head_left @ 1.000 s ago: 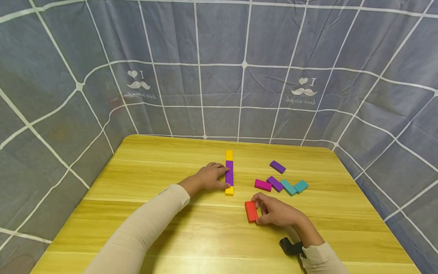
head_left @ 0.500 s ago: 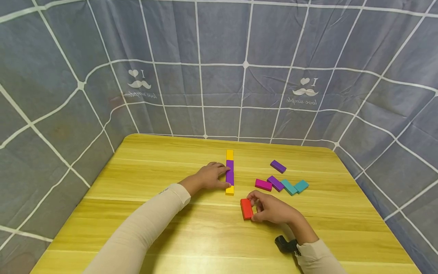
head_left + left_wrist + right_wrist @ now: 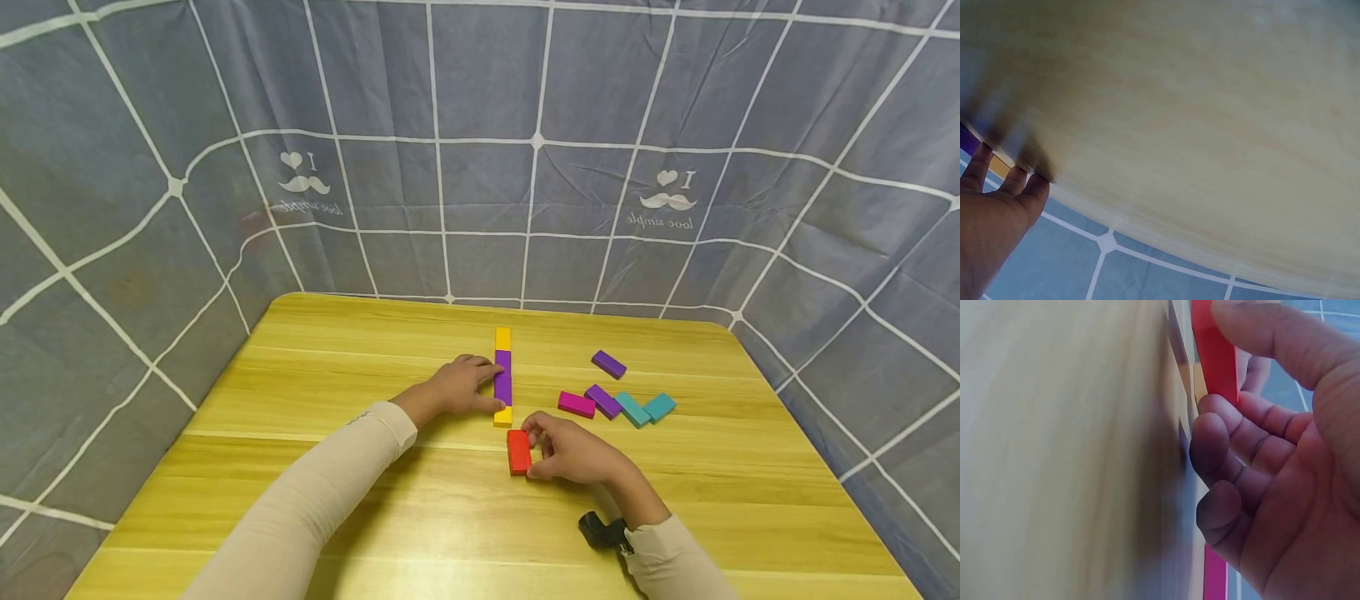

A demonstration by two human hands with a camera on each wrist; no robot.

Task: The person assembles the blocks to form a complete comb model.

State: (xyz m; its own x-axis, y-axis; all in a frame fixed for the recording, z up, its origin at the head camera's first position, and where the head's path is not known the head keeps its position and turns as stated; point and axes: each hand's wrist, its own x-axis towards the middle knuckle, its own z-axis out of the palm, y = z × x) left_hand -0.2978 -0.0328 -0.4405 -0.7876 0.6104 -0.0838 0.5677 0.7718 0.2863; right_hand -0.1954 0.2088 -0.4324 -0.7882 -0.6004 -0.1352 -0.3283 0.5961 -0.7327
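Note:
A red block is pinched at its ends between the thumb and fingers of my right hand, just in front of the row's near end. In the right wrist view the same red block shows between thumb and fingertips. The row runs away from me: a near yellow block, a purple stretch, then a far yellow block. My left hand rests at the row's left side, its fingers extended and touching the purple part, the thumb near the purple-yellow joint. Left wrist view: extended fingers beside purple and yellow.
Right of the row lie a magenta block, a purple block and two teal blocks. Another purple block lies farther back. The wooden table is enclosed by a grey gridded curtain.
My right hand has moved left and slightly away from me with the red block, bringing it close to the row's near end. The left hand and the row have stayed put.

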